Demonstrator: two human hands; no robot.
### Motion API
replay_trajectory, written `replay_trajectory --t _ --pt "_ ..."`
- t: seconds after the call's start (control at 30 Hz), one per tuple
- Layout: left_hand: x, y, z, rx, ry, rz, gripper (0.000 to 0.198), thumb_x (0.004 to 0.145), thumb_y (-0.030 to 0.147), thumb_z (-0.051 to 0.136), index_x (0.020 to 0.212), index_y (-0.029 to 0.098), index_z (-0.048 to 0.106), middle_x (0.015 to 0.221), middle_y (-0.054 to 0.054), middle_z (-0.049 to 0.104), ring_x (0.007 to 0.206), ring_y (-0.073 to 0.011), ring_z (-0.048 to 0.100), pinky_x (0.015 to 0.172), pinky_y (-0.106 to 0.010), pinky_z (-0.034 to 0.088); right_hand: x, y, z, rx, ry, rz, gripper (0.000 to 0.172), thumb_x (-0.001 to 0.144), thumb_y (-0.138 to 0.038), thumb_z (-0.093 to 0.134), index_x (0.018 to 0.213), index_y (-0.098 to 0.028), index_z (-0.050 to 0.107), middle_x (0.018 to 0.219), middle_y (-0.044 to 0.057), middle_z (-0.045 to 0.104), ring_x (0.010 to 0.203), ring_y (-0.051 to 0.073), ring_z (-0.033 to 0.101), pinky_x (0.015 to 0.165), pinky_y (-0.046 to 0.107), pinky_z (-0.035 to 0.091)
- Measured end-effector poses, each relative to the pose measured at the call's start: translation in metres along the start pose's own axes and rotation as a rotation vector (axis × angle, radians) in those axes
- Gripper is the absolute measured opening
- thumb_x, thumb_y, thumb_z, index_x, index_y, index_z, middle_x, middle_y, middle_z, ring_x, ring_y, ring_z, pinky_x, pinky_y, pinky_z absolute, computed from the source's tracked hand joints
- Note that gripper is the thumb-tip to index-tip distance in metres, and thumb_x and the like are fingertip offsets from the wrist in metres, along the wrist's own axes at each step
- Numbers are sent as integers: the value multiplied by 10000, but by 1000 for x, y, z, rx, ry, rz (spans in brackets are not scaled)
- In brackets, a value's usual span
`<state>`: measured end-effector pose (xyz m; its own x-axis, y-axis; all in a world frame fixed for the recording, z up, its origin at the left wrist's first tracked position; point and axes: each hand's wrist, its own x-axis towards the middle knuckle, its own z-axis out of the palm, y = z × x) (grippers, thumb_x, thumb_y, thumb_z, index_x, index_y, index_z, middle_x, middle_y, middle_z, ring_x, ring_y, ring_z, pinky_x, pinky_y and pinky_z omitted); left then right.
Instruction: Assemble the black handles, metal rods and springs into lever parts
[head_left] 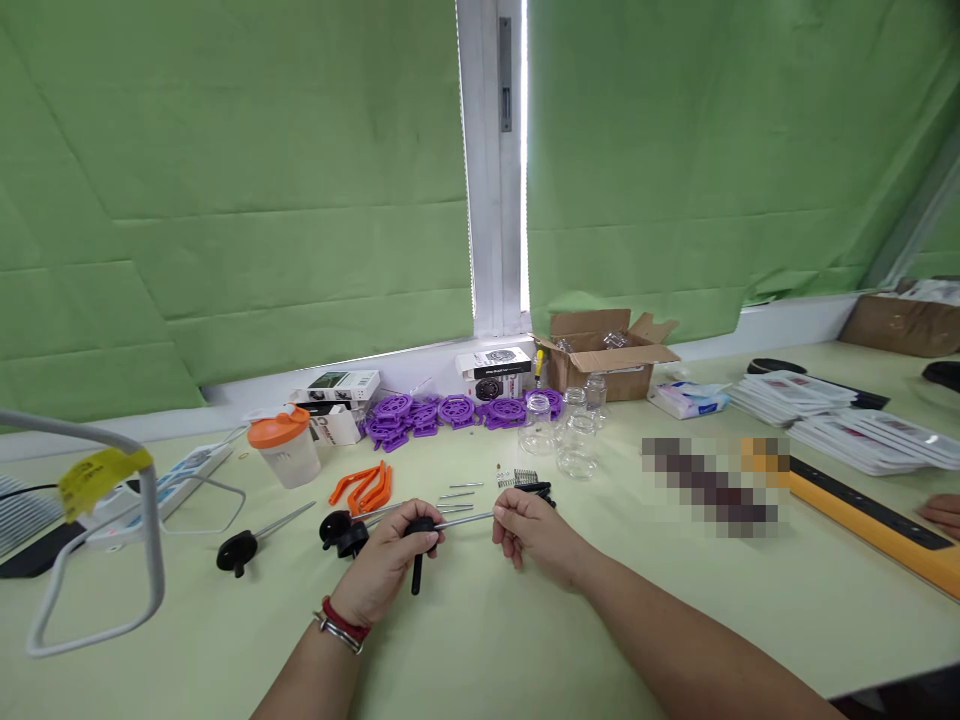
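Observation:
My left hand (386, 560) is closed around the black end piece of a metal rod (463, 521); a short black handle (417, 576) sticks out below its fingers. With thumb and fingertips, my right hand (529, 528) pinches the rod's other end, so the rod lies roughly level between both hands. Beside my left hand rests a similar black-ended rod (349, 535), partly hidden by it. Another such rod with a black knob (238, 551) lies farther left. Beyond my hands are several thin metal pins (457, 495), springs (517, 478) and small black parts (541, 490).
Orange curved handles (364, 488) and an orange-lidded container (285, 450) sit left of centre. Purple plastic pieces (454, 411), clear glass jars (577, 450) and an open cardboard box (611, 375) line the back. At right are stacked white packs (802, 395) and another person's hand (941, 512).

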<state>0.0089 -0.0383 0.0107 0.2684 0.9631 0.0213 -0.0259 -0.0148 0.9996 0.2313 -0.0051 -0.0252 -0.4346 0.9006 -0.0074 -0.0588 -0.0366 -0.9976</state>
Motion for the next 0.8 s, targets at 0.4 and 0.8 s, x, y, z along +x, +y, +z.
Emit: replay_trajectory --t 0.4,0.8 --pt "-1 3 2 -2 13 -7 159 698 217 614 851 174 607 765 -9 572 693 -130 507 694 -259 372 0 3 0 -2 -9 10 273 811 -446 493 747 -182 471 668 2 572 471 81 484 399 197 381" --pt "-1 3 2 4 4 1 151 707 198 602 854 170 591 763 -8 562 696 -131 505 699 -261 366 0 2 0 6 -17 4 262 818 -433 484 752 -180 472 673 8 573 477 83 484 401 201 383"
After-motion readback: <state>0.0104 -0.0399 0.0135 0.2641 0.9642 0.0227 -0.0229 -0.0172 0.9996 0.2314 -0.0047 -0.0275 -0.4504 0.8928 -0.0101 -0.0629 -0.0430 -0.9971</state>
